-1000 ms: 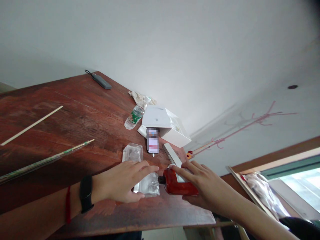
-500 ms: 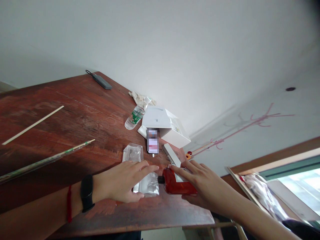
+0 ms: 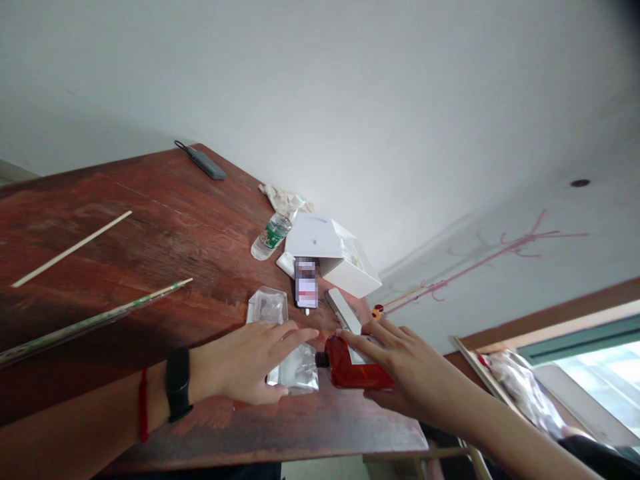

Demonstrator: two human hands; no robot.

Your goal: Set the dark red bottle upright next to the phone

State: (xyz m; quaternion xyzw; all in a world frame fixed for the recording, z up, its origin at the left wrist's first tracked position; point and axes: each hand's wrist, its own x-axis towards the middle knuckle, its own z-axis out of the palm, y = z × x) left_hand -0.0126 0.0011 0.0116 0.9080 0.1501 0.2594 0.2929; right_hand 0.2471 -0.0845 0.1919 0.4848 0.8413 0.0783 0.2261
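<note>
A flat bottle of red liquid with a dark cap lies on its side near the table's front edge, its neck pointing left. My right hand spans its body, fingers over the far side and thumb at the near side. A white label is partly covered by those fingers. Left of the cap lies a clear, shiny plastic package, which may be a tray or a pouch. Across its middle rests my left hand, fingers stretched and thumb apart. What is under the palm is hidden.
Beyond my hands are a phone with a blurred screen, a slim white box, an open white box and a water bottle. Wrapped sticks, a loose stick and a grey device lie leftward. A wall stands behind.
The view has shifted very slightly. Both hands, the red bottle and the plastic package keep their places.
</note>
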